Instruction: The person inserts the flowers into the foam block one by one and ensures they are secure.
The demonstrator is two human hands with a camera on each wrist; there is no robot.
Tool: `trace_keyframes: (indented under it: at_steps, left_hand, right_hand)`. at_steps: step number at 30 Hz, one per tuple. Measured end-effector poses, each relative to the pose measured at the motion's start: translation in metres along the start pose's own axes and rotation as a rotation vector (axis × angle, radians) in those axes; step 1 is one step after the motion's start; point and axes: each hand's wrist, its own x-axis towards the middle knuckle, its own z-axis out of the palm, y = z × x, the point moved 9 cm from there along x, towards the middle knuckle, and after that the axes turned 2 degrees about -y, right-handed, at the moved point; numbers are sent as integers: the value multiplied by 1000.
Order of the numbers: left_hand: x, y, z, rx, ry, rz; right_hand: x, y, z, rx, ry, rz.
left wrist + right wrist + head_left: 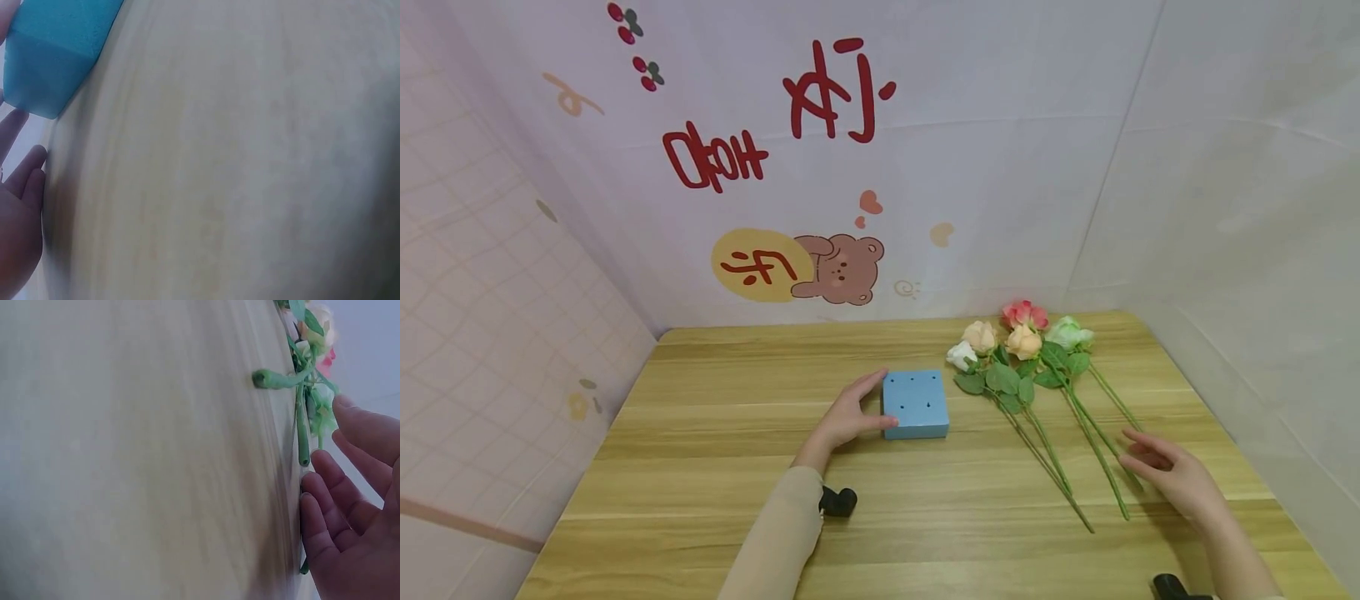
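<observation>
A square light-blue foam block (915, 400) with several small holes in its top lies flat on the table. My left hand (848, 414) holds it at its left side, thumb at the front corner and a finger at the back corner; in the left wrist view the block (53, 53) is partly cut off. On the right lie long-stemmed artificial roses: a white one (962, 356), two peach ones (980, 337), a pink one (1025, 314) and a pale green one (1070, 333). My right hand (1172, 475) hovers by the stem ends, fingers loosely bent, with no stem visibly gripped.
The wooden table (722, 500) runs back to a printed white cloth wall (1000, 150). More white cloth (1247, 250) stands along the right edge, and a grid-patterned cloth (482, 275) along the left. Black wrist-camera mounts (838, 502) sit on both forearms.
</observation>
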Motion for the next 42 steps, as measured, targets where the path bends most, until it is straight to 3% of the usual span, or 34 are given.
trace_keyframes:
  at_steps: [11,18,42]
  left_hand:
    - [-1,1,0,10,-7,10]
    - [0,0,0,14,-2,8]
    - [-3,1,2,-10,-7,25]
  right_hand:
    - [-4,2,1,-42,6,46]
    - [-3,6,3,-78,-37,98]
    - [3,7,5,-136,-67,124]
